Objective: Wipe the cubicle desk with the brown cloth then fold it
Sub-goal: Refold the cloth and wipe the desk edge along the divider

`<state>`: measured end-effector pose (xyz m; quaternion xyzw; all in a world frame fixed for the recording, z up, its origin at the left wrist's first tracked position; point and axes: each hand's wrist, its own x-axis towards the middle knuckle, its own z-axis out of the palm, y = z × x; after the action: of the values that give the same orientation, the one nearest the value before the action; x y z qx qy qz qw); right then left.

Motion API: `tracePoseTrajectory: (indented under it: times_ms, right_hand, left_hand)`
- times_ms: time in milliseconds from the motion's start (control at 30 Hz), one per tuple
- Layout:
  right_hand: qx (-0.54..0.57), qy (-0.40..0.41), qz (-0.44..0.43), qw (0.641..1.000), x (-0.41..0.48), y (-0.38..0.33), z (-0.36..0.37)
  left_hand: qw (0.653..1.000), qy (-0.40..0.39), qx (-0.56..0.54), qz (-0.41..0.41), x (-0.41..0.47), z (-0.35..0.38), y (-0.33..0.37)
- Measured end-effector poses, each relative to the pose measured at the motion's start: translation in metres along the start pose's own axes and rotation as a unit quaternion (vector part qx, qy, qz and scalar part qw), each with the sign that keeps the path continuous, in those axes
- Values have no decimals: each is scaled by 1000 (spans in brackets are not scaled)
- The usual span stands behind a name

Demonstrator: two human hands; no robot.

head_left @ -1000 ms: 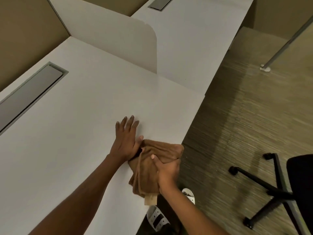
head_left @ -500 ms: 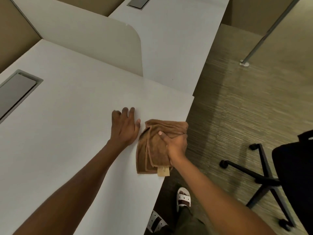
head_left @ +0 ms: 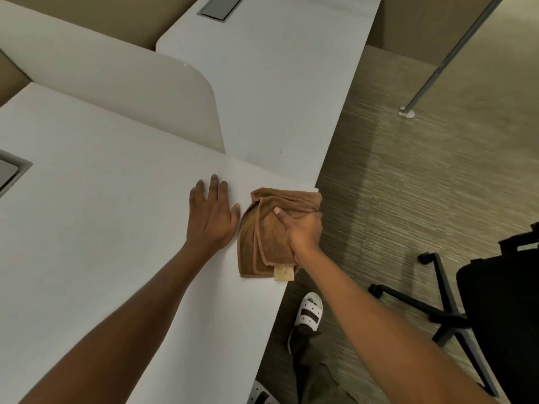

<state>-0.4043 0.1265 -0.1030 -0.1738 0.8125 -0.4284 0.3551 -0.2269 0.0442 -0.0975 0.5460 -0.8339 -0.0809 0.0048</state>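
Note:
The brown cloth [head_left: 264, 237] lies bunched in loose folds at the front right corner of the white cubicle desk [head_left: 102, 217], a tan label at its near edge. My right hand [head_left: 303, 233] presses down on the cloth's right side, thumb on top and fingers curled around its edge over the desk's rim. Flat on the bare desk just left of the cloth rests my left hand [head_left: 211, 217], fingers spread, thumb almost touching the fabric.
A white divider panel [head_left: 131, 97] stands behind, separating a neighbouring desk [head_left: 277, 83]. A grey cable slot [head_left: 8, 173] is at the far left. Past the desk edge are carpet, my sandalled feet [head_left: 310, 309], a black office chair [head_left: 481, 301] and a metal leg [head_left: 431, 77].
My right hand has slid the cloth away from me along the desk's front edge toward the corner. My left hand has moved forward alongside it, staying flat on the desk.

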Motion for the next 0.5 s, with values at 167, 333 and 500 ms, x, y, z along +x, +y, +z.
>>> tracePoseTrajectory:
  times_ms: [167, 333, 500]
  right_hand:
    - [-15, -1, -6, 1000, 30, -18, -2]
    - [-23, -5, -21, 1000, 58, -31, -8]
    - [-32, 3, -11, 999, 59, -33, -6]
  left_hand:
    - [1000, -12, 13, -6, 3, -3, 3]
    - [1000, -17, 0, -14, 4, -5, 3]
    - [999, -14, -37, -34, 2, -10, 4]
